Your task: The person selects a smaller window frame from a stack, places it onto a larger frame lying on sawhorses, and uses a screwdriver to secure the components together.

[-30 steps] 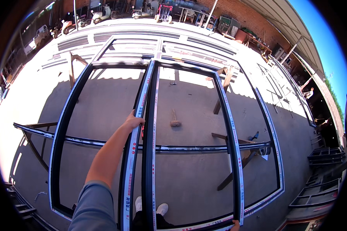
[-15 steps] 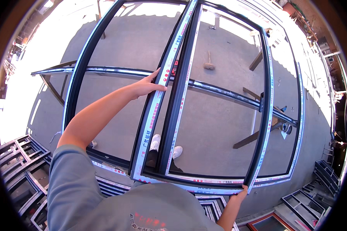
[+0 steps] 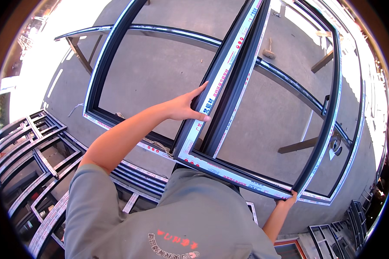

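A black window sash (image 3: 233,175) with white and blue protective film lies tilted over a larger black window frame (image 3: 100,71). My left hand (image 3: 188,105) grips the sash's left upright, thumb on the film and fingers at the outer edge. At the sash's near right corner, my right hand (image 3: 288,199) holds the bottom rail, its fingers partly hidden underneath. A small black fitting (image 3: 326,105) sits on the right upright. Beneath the frames runs a support rail (image 3: 177,35) on angled legs.
Stacked window frames (image 3: 41,149) cover the floor at left, and more frames (image 3: 326,237) lie at lower right. A mallet (image 3: 269,50) rests on the grey floor beyond the sash. One support leg (image 3: 298,145) slants under the right side.
My left hand has slid down the upright toward the near corner. The right hand stays at its corner. My view has swung left, showing more stacked frames; my shoes are now hidden.
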